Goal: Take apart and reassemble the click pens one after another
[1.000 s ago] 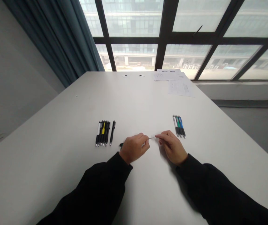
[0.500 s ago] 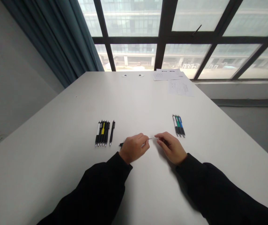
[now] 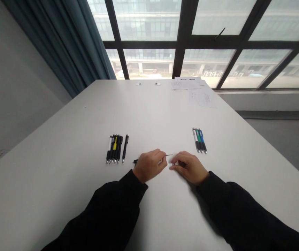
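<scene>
My left hand (image 3: pixel 151 164) is closed in a pinch around a thin dark pen refill (image 3: pixel 169 154), whose tip points right. At the left of that hand, the dark end of a pen (image 3: pixel 135 161) shows; the rest is hidden, so I cannot tell whether it is held or lies on the table. Just right of the refill tip, apart from it, is my right hand (image 3: pixel 188 167). Its fingers are curled, with thumb and forefinger close about a tiny piece too small to name.
On the white table (image 3: pixel 149 115), several black-gripped pens (image 3: pixel 114 149) lie in a row left of my hands, with a single black pen (image 3: pixel 125 149) beside them. Three pens (image 3: pixel 199 141), white, green and blue, lie at the right. Paper sheets (image 3: pixel 188 83) rest at the far edge.
My right hand has turned and its fingertips have dropped slightly toward me, away from the refill's line. More of the refill shows now. My left hand has hardly moved.
</scene>
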Demonstrator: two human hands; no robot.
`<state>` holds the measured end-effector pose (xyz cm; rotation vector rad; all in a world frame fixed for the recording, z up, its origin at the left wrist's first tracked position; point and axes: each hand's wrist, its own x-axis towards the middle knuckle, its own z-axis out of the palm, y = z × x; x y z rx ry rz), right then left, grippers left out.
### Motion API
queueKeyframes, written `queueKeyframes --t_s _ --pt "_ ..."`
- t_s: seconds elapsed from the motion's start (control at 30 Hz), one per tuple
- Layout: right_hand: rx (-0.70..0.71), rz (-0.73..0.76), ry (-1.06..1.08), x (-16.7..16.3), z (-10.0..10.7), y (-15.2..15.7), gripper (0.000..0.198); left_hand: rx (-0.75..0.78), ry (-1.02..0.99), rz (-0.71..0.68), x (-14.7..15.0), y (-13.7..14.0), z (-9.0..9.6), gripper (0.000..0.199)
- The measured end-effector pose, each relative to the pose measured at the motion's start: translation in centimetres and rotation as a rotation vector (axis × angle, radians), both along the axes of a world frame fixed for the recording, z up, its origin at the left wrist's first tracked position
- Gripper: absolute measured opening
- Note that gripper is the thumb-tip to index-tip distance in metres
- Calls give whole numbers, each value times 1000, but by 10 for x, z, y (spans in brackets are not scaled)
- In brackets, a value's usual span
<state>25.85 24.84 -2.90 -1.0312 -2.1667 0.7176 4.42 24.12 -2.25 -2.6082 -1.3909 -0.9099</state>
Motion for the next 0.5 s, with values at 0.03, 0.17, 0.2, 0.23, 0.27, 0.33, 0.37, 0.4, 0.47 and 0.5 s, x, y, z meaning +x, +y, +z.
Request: queueKeyframes --t_s 0.03,0.17,0.2,0.23,0.27,0.33,0.37,0.4,0.47,0.5 --pt "-4 5 -7 0 -1 0 11 0 -4 -1 0 0 0 18" --pt "-38 5 -1 -1 -1 0 22 1 -10 -7 0 0 -1 17" --pt "-55 -7 13 -1 0 -1 26 1 -6 -15 0 0 -1 17" --pt "-76 -28 36 -1 1 -2 30 0 0 -25 0 1 -2 16" --pt "-99 -53 66 -2 2 -2 32 -1 7 -40 0 1 -2 16" --pt "-139 -91 132 -2 4 -3 32 -1 20 -80 -1 1 -2 16" --pt "-149 -89 158 -2 6 -3 30 0 26 -99 -1 1 -2 16" --pt "-152 -70 175 -1 7 -3 28 1 30 -116 -1 1 -2 16" --pt "-146 -16 191 -1 8 -3 23 4 38 -135 -1 1 -3 17" --pt "-144 -1 194 -1 8 -3 19 2 42 -137 -1 1 -3 18"
